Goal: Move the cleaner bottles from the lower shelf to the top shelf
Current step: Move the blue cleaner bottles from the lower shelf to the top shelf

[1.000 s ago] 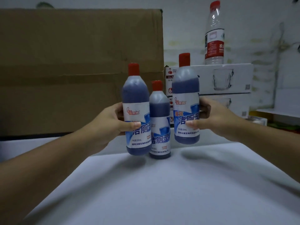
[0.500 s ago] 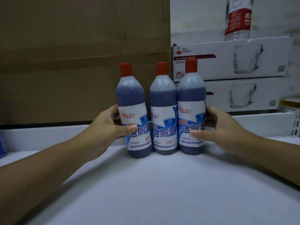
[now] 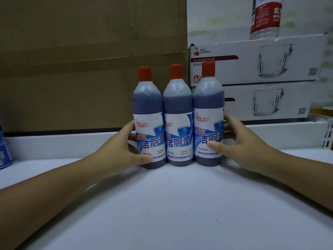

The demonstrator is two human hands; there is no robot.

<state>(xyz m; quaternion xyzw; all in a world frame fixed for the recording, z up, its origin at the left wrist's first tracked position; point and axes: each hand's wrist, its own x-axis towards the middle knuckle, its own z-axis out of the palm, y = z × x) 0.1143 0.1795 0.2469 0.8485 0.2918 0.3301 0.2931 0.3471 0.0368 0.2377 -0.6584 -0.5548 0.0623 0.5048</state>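
Three cleaner bottles [image 3: 177, 116] upright on the white shelf [image 3: 171, 204], touching, clasped between left hand [image 3: 124, 150] and right hand [image 3: 241, 143] (placing step); next, release.

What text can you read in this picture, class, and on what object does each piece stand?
"RED CHERRY", "GLASS MUG": upper white cardboard box.
"强效 洁厕灵": blue-and-white labels of the three red-capped cleaner bottles.
"500mL": same labels.
Small print on the labels and on the red-labelled clear water bottle: too blurred.

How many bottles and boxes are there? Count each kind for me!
Cleaner bottles with red caps: 3
Water bottle: 1
White glass mug boxes: 2
Brown cardboard box: 1
Total: 7
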